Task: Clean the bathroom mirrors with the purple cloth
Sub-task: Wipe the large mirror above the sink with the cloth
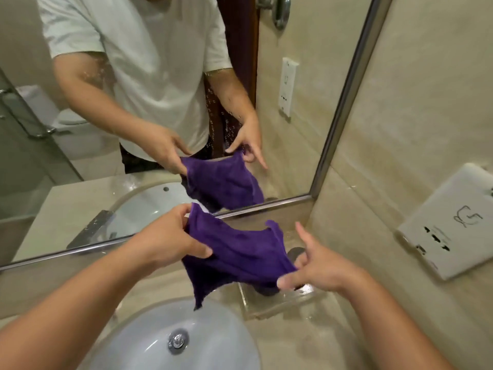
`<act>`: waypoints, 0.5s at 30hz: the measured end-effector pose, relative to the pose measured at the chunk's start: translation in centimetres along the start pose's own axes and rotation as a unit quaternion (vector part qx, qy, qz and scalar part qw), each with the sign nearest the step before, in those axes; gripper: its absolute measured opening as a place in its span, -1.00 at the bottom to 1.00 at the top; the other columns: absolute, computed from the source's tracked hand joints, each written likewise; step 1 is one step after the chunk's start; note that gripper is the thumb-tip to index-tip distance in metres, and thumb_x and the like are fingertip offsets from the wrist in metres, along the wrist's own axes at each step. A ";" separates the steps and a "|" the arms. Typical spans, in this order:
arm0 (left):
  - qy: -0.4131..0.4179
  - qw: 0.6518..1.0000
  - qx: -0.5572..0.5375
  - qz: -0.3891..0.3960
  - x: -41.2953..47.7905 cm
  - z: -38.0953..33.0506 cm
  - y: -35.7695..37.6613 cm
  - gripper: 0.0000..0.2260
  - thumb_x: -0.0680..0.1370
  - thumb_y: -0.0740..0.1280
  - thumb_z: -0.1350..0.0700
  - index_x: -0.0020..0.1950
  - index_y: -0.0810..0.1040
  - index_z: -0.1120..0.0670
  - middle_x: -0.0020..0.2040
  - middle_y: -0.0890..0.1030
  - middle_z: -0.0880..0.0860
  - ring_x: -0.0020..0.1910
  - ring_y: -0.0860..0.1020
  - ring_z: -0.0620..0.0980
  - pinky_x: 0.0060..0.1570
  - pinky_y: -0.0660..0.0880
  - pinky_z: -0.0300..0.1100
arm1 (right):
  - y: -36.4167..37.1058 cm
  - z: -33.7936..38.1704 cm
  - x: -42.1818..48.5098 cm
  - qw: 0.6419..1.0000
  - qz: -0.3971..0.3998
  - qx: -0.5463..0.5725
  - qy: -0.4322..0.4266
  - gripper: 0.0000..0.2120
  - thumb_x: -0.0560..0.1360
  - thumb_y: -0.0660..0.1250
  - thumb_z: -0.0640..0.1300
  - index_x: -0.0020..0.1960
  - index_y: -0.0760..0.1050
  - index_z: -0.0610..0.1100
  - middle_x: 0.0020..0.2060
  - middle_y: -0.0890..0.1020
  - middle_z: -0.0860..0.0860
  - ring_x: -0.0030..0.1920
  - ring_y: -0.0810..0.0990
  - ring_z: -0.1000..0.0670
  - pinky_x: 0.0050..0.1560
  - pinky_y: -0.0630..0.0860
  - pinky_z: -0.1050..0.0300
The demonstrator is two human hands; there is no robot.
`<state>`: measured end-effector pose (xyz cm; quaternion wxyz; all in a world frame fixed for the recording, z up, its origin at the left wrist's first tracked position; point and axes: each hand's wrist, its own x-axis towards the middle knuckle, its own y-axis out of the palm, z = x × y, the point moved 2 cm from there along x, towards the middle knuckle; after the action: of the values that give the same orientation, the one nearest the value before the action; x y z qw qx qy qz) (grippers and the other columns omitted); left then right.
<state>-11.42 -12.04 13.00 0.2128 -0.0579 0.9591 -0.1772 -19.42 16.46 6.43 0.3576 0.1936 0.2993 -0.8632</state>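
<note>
A purple cloth (240, 252) hangs stretched between my two hands above the counter, just in front of the mirror. My left hand (170, 241) grips its left edge with fingers and thumb curled round the fabric. My right hand (317, 265) pinches its lower right corner between thumb and bent fingers, the index finger pointing up. The wall mirror (293, 129) in a metal frame fills the upper left and reflects me and the cloth. Water droplets speckle the glass near its middle.
A white round sink (213, 335) with a metal drain (178, 340) lies below the cloth. A clear tray (280, 300) with a dark object sits on the beige counter under my right hand. A white socket plate (453, 231) is on the right wall.
</note>
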 end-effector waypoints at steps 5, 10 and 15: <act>-0.039 0.913 0.404 0.041 1.3 -0.1 -0.5 -0.41 0.34 0.57 0.01 0.34 0.50 -0.12 0.07 0.57 -0.18 0.01 0.56 -0.13 -0.01 0.46 -0.27 | -0.3 -0.4 3.0 0.992 -0.060 -0.102 -0.051 -0.92 0.40 0.53 -0.07 -0.24 0.65 0.02 -0.39 0.61 0.11 -0.31 0.57 0.09 -0.23 0.47 0.17; 0.035 0.946 0.301 -0.116 3.9 -0.2 1.9 -0.89 0.59 0.35 -0.03 -0.07 0.63 -0.04 -0.09 0.59 0.04 -0.03 0.55 0.09 -0.04 0.45 -0.11 | -3.8 0.8 6.2 0.936 -0.317 0.137 -0.063 -0.62 0.19 0.43 0.15 -0.19 0.63 -0.14 -0.44 0.60 0.03 -0.36 0.55 -0.01 -0.27 0.46 0.02; 0.018 0.933 0.278 -0.227 6.6 -0.1 5.7 -0.67 0.60 0.23 -0.16 -0.29 0.47 -0.03 -0.29 0.53 -0.04 -0.19 0.51 0.10 -0.24 0.36 -0.11 | -4.4 2.9 8.9 0.789 -0.456 0.409 -0.047 -0.55 0.16 0.53 -0.01 0.01 0.48 0.08 -0.11 0.66 -0.07 -0.35 0.65 -0.05 -0.44 0.58 0.09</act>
<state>-17.64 -7.91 8.43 0.1568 -0.2092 0.8365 -0.4815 -28.94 12.58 5.42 -0.1761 0.1217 -0.0457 -0.9758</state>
